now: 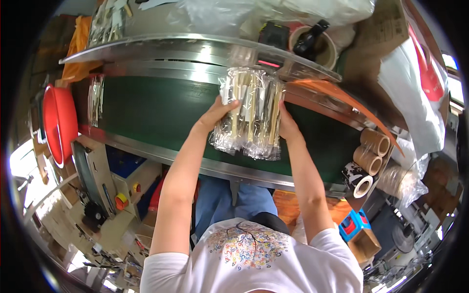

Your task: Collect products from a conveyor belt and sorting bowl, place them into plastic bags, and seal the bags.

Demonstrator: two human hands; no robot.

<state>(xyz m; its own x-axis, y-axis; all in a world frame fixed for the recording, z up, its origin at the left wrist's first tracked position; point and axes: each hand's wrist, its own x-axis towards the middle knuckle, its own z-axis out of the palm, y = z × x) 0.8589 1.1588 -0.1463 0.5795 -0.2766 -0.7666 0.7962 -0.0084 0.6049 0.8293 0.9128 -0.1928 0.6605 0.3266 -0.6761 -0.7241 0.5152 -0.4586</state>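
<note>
Between my two hands is a bundle of clear plastic packets [249, 115], with pale wooden sticks and white slips inside. It stands over the green belt, its crinkled wrapper ends toward me. My left hand [221, 112] presses on the bundle's left side, thumb across the front. On the opposite side, my right hand [288, 124] is closed against it, its fingers mostly hidden behind the packets. The green conveyor belt [156, 107] runs left to right beneath my hands, edged by metal rails.
Similar packets [96, 100] lie at the belt's left end. A metal shelf [195, 46] above the belt holds plastic bags and a tape roll [327, 51]. Cardboard-core rolls [367, 158] sit at the right end. A red basin [61, 124] is far left; an orange strip [347, 100] slants at right.
</note>
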